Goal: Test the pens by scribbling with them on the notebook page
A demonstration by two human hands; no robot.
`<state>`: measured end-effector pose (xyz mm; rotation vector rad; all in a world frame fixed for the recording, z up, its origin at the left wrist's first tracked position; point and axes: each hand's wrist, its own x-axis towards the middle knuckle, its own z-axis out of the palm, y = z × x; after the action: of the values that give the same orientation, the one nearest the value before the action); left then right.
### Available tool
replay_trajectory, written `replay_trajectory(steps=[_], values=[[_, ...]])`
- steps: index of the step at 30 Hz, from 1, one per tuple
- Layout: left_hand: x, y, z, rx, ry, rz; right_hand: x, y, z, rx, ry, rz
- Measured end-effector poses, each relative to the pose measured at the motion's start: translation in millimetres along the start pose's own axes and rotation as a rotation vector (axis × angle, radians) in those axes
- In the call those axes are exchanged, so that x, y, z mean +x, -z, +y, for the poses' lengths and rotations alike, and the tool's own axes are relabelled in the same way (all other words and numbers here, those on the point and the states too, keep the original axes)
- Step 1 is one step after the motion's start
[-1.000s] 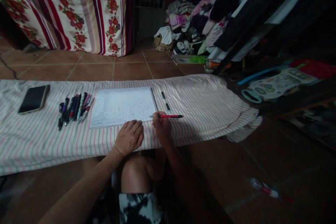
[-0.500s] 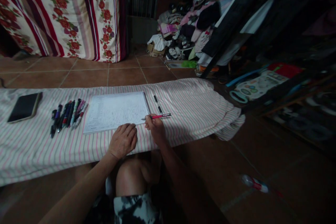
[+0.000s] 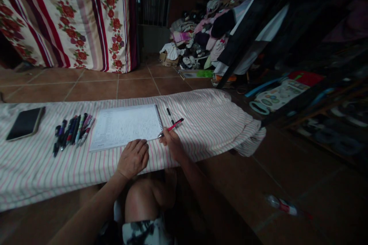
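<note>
Red pen (image 3: 177,123)'s clamped in the grip of the right hand (image 3: 171,142) by the notebook (image 3: 126,126), left hand (image 3: 133,157)'s grip can't be made out, and a cardboard box (image 3: 167,61)'s half-covered by white cloth (image 3: 171,50).

The left hand (image 3: 133,159) and right hand (image 3: 170,141) are bare; both forearms are bare too; below, at the near edge, pale shorts (image 3: 143,231) carry irregular black blotches; the knee (image 3: 142,200) beyond their hem is rounded and bare.

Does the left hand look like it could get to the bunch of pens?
Probably yes: the left hand seems to hold nothing, and only the flat notebook and striped cloth lie between it and the pens.
</note>
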<state>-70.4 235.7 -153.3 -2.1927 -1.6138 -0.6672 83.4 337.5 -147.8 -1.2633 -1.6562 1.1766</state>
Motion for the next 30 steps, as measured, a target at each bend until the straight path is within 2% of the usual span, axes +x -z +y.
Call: replay_trajectory(steps=[2,6,11,13,14,17,20,30], values=[[-0.6,-0.5,0.1,0.003,0.001,0.002,3.1,10.2,-1.2,-0.007,-0.074,-0.077],[-1.1,-0.7,0.1,0.006,-0.001,0.011,13.1,36.8,-7.4,-0.042,-0.136,-0.17],[-0.6,-0.4,0.1,0.007,0.0,0.001,34.2,67.7,-14.3,-0.122,-0.144,-0.162],[-0.4,-0.4,0.2,0.007,0.002,0.0,44.0,76.7,-16.4,-0.198,-0.133,-0.135],[-0.3,-0.5,0.2,0.006,0.004,-0.001,48.7,80.1,-17.3,-0.316,-0.083,-0.106],[-0.4,-1.0,0.2,0.004,0.005,-0.006,60.0,85.5,-19.8,-0.606,0.007,-0.073],[-0.9,-2.1,0.2,0.001,0.006,-0.004,68.0,85.0,-20.1,-0.757,0.052,-0.097],[-2.0,-3.5,0.1,-0.004,0.015,-0.017,87.9,78.0,-8.2,-0.808,-0.021,-0.113]])
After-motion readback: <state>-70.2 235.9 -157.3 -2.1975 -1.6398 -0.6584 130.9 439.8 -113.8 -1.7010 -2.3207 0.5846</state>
